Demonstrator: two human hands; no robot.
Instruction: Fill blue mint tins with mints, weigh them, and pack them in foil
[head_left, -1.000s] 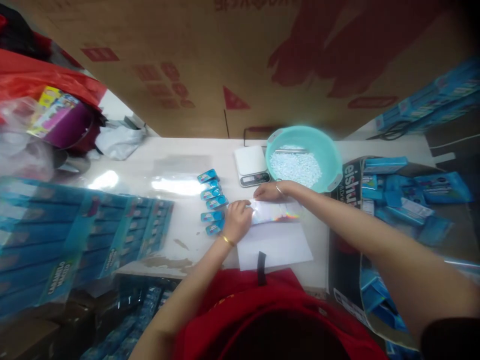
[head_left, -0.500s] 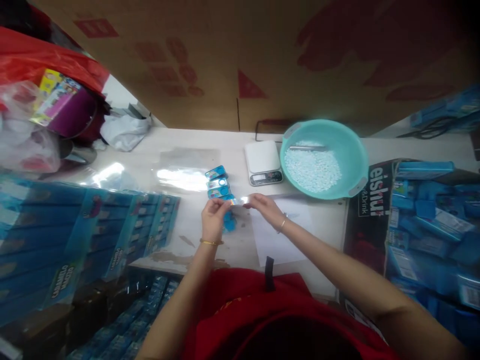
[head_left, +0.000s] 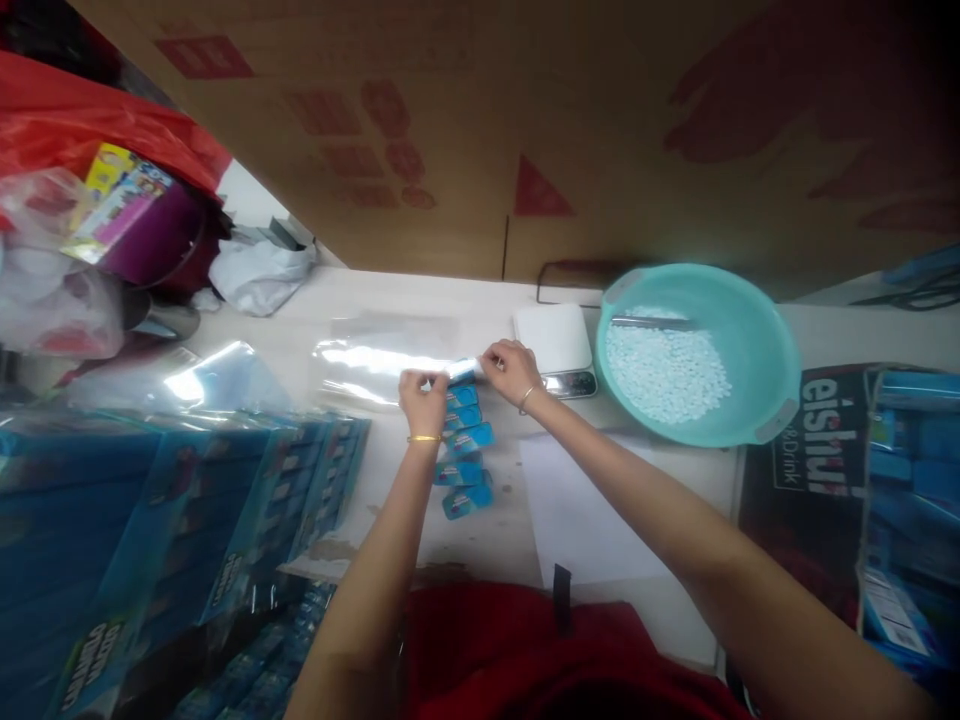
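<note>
Several small flat blue cases (head_left: 470, 438) lie in a column on the white table, running from beneath my hands toward me. At the far end of the column, my left hand (head_left: 424, 395) is closed, its thumb and fingers pinching the left end of a small blue case (head_left: 462, 372). My right hand (head_left: 514, 372) is closed in a pinch at the whitish right end of that case. Glare and fingers hide its details. Just beyond my right hand stands a white kitchen scale (head_left: 553, 338), its dark display panel partly covered by my wrist.
A turquoise basin (head_left: 761, 350) holds small white tablets (head_left: 664, 365) and a metal scoop-like tool (head_left: 652, 322). A clear plastic sheet (head_left: 367, 355) and white paper (head_left: 577, 510) lie on the table. Blue display boxes (head_left: 150, 500) flank the left; a big cardboard box (head_left: 450, 130) walls the back.
Both hands have moved away from me along the column with a small case between them. More blue cases now show in the column. The view has shifted slightly.
</note>
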